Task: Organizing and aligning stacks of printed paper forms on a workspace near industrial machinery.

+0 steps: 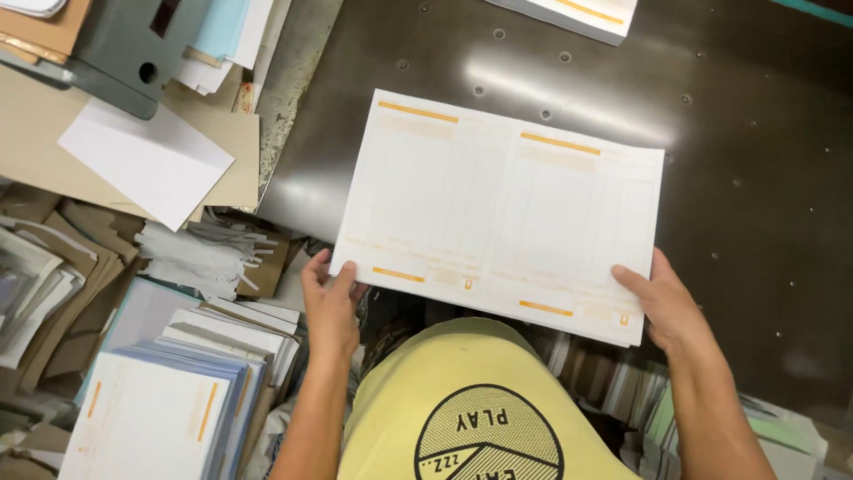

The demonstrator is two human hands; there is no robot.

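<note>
This looks like a print shop or a paper finishing workshop. A large dark metal table [755, 204] with small round holes, as on a paper cutting machine, fills the area from 12 to 3 o'clock. Stacks of printed forms [160, 409] stand at 7 o'clock, brown cardboard sheets [53, 267] lie at 9 o'clock, and thin white paper strips [200, 258], probably cutting waste, are beside them.
</note>
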